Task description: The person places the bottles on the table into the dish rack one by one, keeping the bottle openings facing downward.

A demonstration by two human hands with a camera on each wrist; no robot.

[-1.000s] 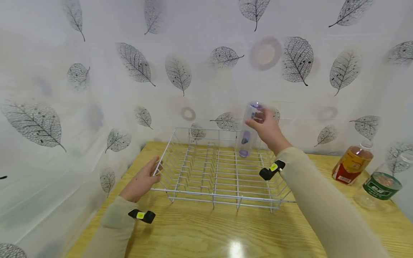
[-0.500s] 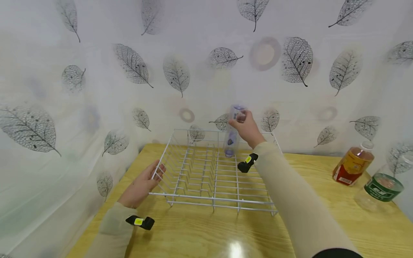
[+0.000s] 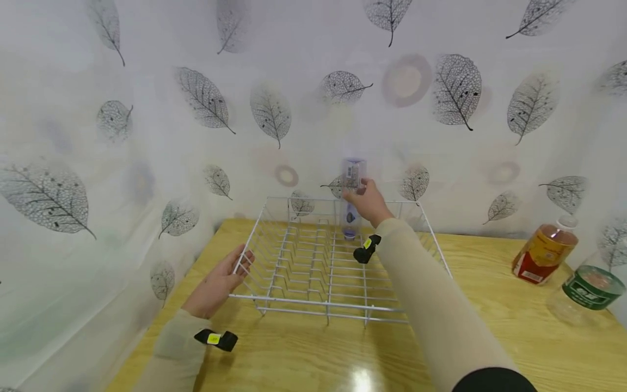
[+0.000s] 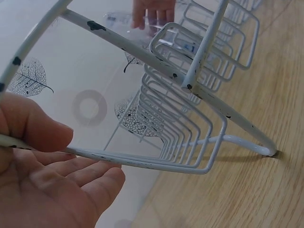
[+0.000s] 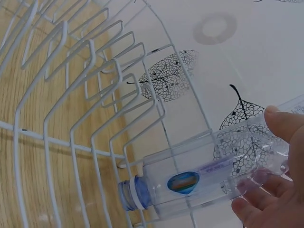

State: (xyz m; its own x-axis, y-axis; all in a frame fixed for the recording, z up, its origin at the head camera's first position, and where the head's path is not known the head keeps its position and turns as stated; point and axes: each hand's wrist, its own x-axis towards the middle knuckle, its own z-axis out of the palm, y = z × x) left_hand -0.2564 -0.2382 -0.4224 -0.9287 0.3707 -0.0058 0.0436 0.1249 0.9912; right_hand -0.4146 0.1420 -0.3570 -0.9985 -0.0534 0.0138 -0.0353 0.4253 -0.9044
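A clear plastic bottle (image 3: 354, 170) stands neck down, nearly upright, in the back middle of a white wire dish rack (image 3: 294, 300). My right hand (image 3: 368, 204) grips its upper part, thumb on one side and fingers round the other. In the right wrist view the bottle's blue neck end (image 5: 135, 192) lies close to the rack's wires. My left hand (image 3: 215, 283) holds the rack's left side. The left wrist view shows the thumb (image 4: 45, 130) over the chipped wire rail (image 4: 128, 165) and the fingers stretched out beneath it.
To the right on the wooden table (image 3: 274, 348) stand a bottle of amber drink with a red and yellow label (image 3: 543, 253) and a clear bottle with a green label (image 3: 590, 288). A leaf-patterned curtain (image 3: 313, 125) hangs close behind and at the left.
My right hand has carried the bottle leftward across the rack, and the bottle now stands straighter. The hand sits slightly lower on it. My left hand stays at the rack's left side.
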